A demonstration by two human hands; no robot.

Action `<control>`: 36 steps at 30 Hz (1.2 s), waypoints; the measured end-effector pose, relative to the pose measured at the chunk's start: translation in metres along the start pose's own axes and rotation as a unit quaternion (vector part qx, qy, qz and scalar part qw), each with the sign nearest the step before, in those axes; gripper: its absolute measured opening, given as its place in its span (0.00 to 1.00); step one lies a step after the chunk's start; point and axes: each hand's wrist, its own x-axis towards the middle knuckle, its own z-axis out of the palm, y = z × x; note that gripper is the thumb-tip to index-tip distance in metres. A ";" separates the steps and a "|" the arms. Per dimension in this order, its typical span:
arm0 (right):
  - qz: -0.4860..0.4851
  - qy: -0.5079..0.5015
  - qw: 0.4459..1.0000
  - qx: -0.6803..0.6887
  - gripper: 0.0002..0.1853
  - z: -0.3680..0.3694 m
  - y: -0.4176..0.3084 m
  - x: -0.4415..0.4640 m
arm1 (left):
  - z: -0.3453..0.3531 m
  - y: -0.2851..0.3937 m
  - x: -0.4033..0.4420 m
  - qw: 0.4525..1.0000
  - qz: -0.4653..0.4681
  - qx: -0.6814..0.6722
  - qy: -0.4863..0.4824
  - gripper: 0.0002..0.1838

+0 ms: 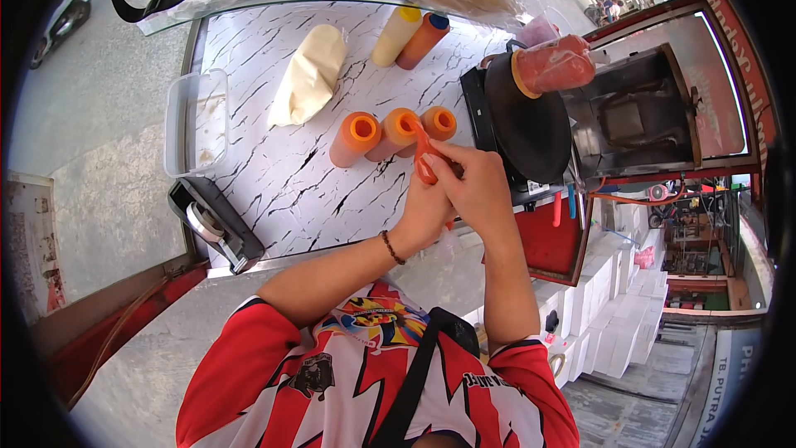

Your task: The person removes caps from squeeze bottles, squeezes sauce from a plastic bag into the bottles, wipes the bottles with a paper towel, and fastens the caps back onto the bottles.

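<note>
Left grip: the left grip (424, 207) is folded round the lower part of the sauce bag (426, 168); a dark beaded bracelet (390, 246) circles the wrist just behind it.
Right grip: the right grip (481, 187) presses against the left one, thumb and fingers pinching the same bag in a narrow hold.
Sauce bag: between the two hands, filled with red-orange sauce, its tapered end pointing away from the grip to the mouth of the middle bottle (385, 145); whether sauce is flowing cannot be told.
Row of bottles: just beyond the grip, all three uncapped with orange rims; the left bottle (349, 151) stands to one side of the middle one, the right bottle (440, 123) to the other.
Tabletop: the white, black-veined tabletop (290, 199) spreads beyond and left of the grip.
Right of grip: a round black pan (528, 137) near the right hand, with a red-filled container (557, 66) over its far side.
Farther ahead: a yellow-capped bottle (397, 37) beside a blue-capped bottle (423, 41); a cream-coloured cloth or pouch (311, 75) lies left of them.
Far left: a clear plastic tub (197, 129), and nearer, a black tape dispenser (220, 228).
</note>
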 end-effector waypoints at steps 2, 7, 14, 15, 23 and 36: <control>-0.001 -0.005 1.000 -0.005 0.17 0.000 0.000 0.000 | 0.002 0.002 -0.004 1.000 -0.002 -0.009 0.003 0.02; -0.006 -0.012 1.000 -0.016 0.17 -0.001 -0.003 -0.001 | 0.006 0.009 -0.011 0.999 -0.035 -0.025 0.010 0.03; -0.019 -0.010 0.999 -0.034 0.16 -0.002 -0.002 0.000 | 0.008 0.009 -0.011 0.998 -0.048 -0.041 0.022 0.02; -0.029 -0.005 0.999 -0.042 0.16 -0.002 -0.002 0.000 | 0.010 0.010 -0.011 0.998 -0.047 -0.035 0.024 0.02; -0.033 -0.005 0.998 -0.047 0.16 -0.001 0.000 0.001 | 0.015 0.012 -0.012 0.999 -0.044 -0.007 0.028 0.03; -0.021 -0.011 0.998 -0.051 0.16 0.001 0.002 0.000 | 0.004 0.002 -0.009 0.998 -0.052 -0.040 0.010 0.04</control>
